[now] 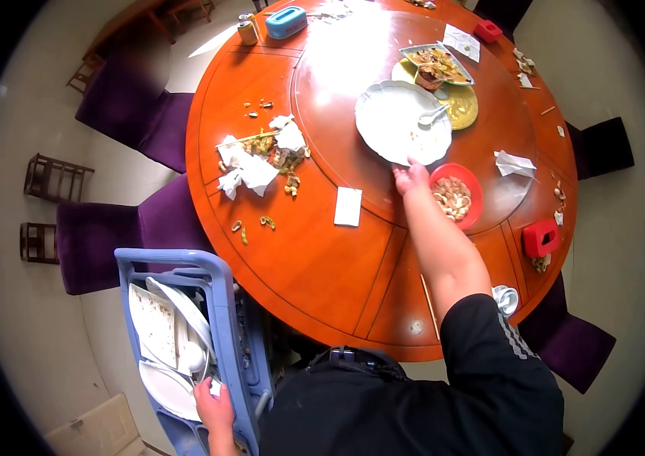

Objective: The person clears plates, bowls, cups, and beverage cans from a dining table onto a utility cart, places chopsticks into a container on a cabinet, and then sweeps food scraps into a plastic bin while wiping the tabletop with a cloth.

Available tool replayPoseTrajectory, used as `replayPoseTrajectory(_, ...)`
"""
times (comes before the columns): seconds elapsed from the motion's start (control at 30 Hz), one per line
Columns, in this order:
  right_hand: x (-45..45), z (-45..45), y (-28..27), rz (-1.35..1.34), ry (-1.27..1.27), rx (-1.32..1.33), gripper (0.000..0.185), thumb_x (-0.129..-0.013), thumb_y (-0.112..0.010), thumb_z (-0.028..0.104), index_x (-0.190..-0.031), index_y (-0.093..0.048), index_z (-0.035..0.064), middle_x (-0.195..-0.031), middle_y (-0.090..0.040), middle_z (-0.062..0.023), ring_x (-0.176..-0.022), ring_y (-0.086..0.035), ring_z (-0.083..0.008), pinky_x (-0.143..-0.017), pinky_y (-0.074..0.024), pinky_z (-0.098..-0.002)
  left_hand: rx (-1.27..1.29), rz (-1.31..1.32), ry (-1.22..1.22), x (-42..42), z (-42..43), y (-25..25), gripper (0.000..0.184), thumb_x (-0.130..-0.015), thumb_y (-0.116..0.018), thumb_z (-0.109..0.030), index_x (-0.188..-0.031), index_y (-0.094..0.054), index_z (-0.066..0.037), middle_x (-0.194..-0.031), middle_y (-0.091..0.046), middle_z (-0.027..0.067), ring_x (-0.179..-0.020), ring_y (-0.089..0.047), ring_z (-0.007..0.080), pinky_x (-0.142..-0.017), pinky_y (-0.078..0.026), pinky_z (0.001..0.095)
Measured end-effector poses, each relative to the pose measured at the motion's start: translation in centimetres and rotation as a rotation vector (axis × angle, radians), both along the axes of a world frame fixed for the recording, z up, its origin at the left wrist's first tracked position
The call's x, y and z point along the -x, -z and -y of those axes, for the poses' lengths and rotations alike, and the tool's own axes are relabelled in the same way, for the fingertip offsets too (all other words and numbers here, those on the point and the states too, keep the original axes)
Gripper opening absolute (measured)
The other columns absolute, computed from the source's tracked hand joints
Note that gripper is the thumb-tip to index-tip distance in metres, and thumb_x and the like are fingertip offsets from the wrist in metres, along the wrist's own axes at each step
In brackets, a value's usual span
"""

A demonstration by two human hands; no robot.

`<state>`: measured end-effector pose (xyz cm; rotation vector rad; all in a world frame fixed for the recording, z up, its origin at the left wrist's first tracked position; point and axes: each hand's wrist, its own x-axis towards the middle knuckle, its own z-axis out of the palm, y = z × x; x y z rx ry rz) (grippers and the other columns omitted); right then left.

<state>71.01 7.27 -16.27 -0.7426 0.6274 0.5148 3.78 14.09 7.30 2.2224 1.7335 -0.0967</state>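
Observation:
My right hand [412,177] reaches over the round wooden table [322,281] to the near rim of a large white plate [391,121], its fingers closed at the edge. A white spoon [434,115] lies on that plate. Just right of the hand is a red bowl [477,199] of nut shells. Down at the lower left, my left hand [215,406] is at the white dishes in a blue cart [224,304]; what its fingers hold, if anything, is too small to tell. Stacked plates [170,387] and a ladle or round white piece lie beside it.
Crumpled tissues [250,171] with food scraps lie on the table's left. Behind the large plate are a yellow plate [463,106] and a dish of leftovers [440,61]. Red boxes [541,239], a blue tissue box [286,23], cans [247,32] and purple chairs [102,235] surround these.

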Motion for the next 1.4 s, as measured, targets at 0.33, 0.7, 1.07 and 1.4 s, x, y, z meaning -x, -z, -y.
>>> replayPoseTrajectory(0.33, 1.7, 3.5, -2.0, 0.08, -0.042, 0.049, 0.053, -0.083, -0.042, -0.012, -0.134, -0.034, 0.0007, -0.13, -0.045, -0.0175, -0.117, -0.048, -0.0375, -0.098, -0.0448, -0.0539, 0.038, 0.087, -0.04, 0.0, 1.4, -0.3, 0.035, -0.078, -0.066, -0.013, -0.11, -0.057, 0.0, -0.1, -0.054, 0.0121, -0.064, -0.055, 0.0228, -0.065, -0.046, 0.0345)
replayPoseTrajectory(0.7, 9.5, 18.8, -2.7, 0.444, -0.697, 0.015, 0.03, -0.08, -0.054, -0.001, -0.11, -0.056, -0.0017, -0.097, -0.063, -0.0105, -0.086, -0.063, -0.022, -0.076, -0.0538, -0.0375, 0.108, 0.21, -0.121, 4.5, 5.5, 0.0, 0.035, -0.078, -0.066, -0.025, -0.106, -0.061, -0.005, -0.1, -0.06, 0.013, -0.086, -0.06, 0.0336, -0.073, -0.049, 0.0409)
replayPoseTrajectory(1.07, 38.4, 4.6, -21.0, 0.342, -1.284, 0.027, 0.034, -0.075, -0.052, -0.004, -0.109, -0.055, -0.0035, -0.097, -0.064, -0.0116, -0.077, -0.064, -0.0209, -0.066, -0.0524, -0.0291, 0.788, 1.337, -0.247, 6.9, 5.0, 0.6, 0.037, -0.093, -0.055, -0.018, -0.126, -0.05, -0.002, -0.111, -0.06, 0.0072, -0.09, -0.059, 0.0139, -0.079, -0.047, 0.0282)
replayPoseTrajectory(1.4, 55.9, -9.2, -17.7, 0.55, -1.954, 0.191, 0.03, -0.094, -0.056, 0.02, -0.109, -0.058, -0.0057, -0.098, -0.065, -0.0141, -0.084, -0.067, -0.0219, -0.074, -0.0547, -0.0301, 0.514, 1.745, -0.776, 20.5, -2.6, 6.3, 0.033, -0.08, -0.05, 0.002, -0.112, -0.055, 0.005, -0.103, -0.064, 0.0157, -0.089, -0.066, 0.027, -0.076, -0.057, 0.0381)
